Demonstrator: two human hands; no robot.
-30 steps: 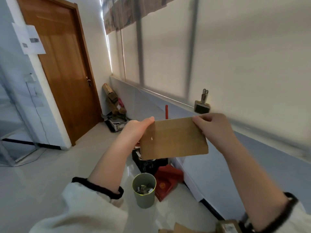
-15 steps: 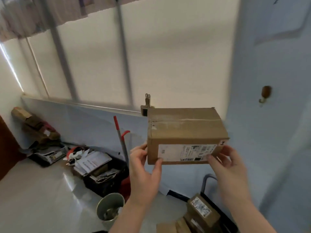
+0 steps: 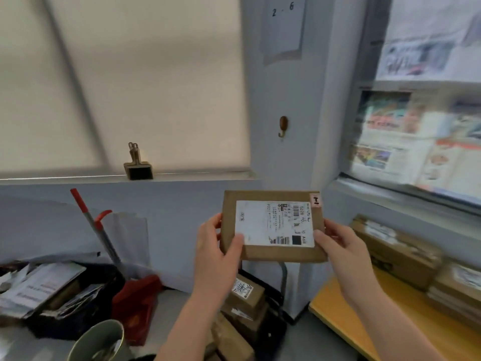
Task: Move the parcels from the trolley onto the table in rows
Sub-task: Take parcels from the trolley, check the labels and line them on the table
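Both hands, left (image 3: 217, 252) and right (image 3: 338, 250), are gripping a labelled parcel (image 3: 272, 226) by its side edges, above the trolley (image 3: 282, 287), beside the tabletop (image 3: 346, 324).

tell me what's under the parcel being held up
Below the held parcel, stacked parcels with labels sit beside the grey trolley handle bar. The held parcel covers the bar's top. The left forearm hides part of the stack, and whatever the stack rests on is hidden.
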